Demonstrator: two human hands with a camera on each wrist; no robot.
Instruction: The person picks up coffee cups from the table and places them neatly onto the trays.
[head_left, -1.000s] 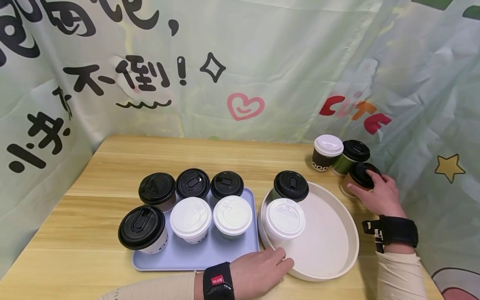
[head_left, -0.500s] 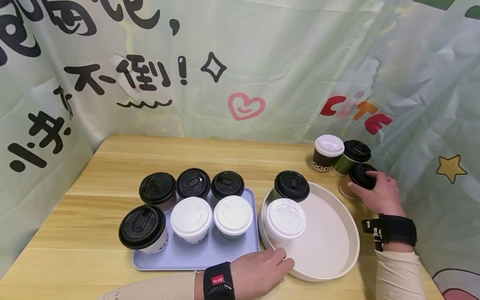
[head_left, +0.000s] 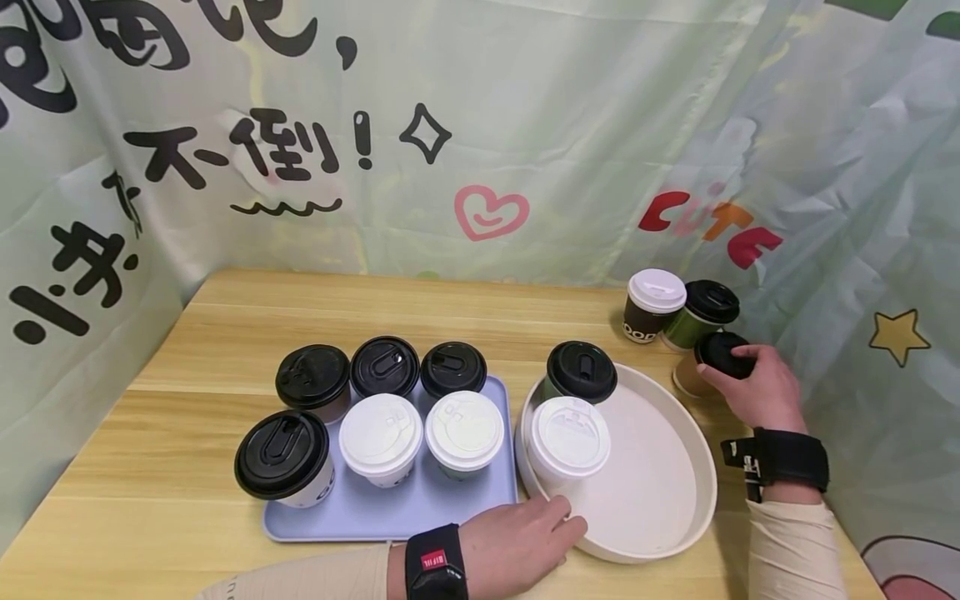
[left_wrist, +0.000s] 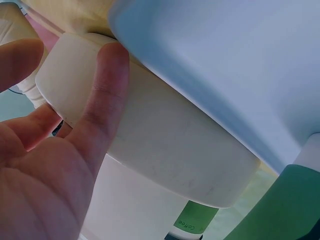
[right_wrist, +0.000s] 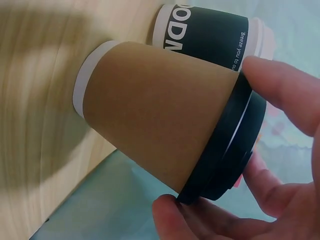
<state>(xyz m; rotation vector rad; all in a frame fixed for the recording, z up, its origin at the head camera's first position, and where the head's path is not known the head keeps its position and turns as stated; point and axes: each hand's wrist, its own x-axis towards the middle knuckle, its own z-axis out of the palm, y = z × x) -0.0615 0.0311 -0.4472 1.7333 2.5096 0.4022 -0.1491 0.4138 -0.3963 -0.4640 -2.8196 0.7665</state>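
My right hand (head_left: 761,387) grips the black lid of a brown paper coffee cup (right_wrist: 155,110) at the table's back right, thumb and fingertips spread round the lid's edge. The cup leans in the head view, its base toward the left. Down at the front, my left hand (head_left: 521,546) touches the outer wall of a round cream tray (head_left: 705,500) with extended fingers. Inside that tray, at its left side, stand a black-lidded cup (head_left: 582,372) and a white-lidded cup (head_left: 570,442).
Behind the brown cup stand a dark cup with a white lid (head_left: 655,304) and a green cup with a black lid (head_left: 701,315). A blue rectangular tray (head_left: 397,521) bearing several lidded cups adjoins the round tray's left. Printed cloth (head_left: 585,125) hangs behind the table.
The right hand and brown cup have shifted slightly left, away from the green cup. The left hand has stayed at the round tray.
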